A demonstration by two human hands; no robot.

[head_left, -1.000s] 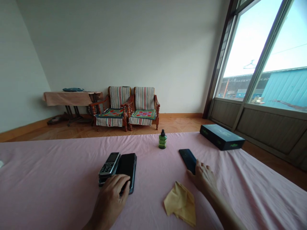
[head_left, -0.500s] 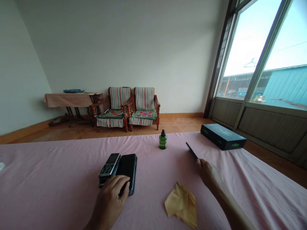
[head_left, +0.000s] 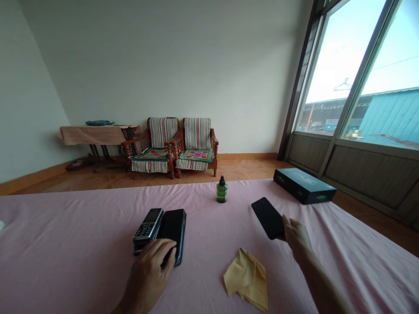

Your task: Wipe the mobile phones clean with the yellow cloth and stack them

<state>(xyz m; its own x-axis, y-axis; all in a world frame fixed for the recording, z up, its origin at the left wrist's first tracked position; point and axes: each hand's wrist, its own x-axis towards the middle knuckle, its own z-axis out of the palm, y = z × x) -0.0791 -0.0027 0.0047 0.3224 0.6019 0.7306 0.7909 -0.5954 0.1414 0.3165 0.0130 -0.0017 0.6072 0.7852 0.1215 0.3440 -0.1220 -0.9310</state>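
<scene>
My right hand (head_left: 294, 231) holds a black smartphone (head_left: 267, 218) by its near right edge, its dark face turned up. On the left, my left hand (head_left: 154, 261) rests with bent fingers over the near end of a black phone (head_left: 173, 224) lying on the pink cloth. Whether its fingers grip anything is hidden. Beside that phone, a keypad phone (head_left: 149, 224) lies on top of another dark device, touching it. A yellow cloth (head_left: 247, 279) lies crumpled between my hands. Farther back stands a green bottle (head_left: 221, 192) with a black cap.
A black box (head_left: 304, 185) sits at the back right of the pink-covered table (head_left: 81, 231). Beyond it are two wooden armchairs (head_left: 196, 139), a side table (head_left: 88, 135) and a large window on the right. A small white object (head_left: 1, 225) shows at the left edge.
My right hand has moved slightly right and turned the smartphone from edge-on to showing its flat dark face. My left hand and the things near it have hardly changed.
</scene>
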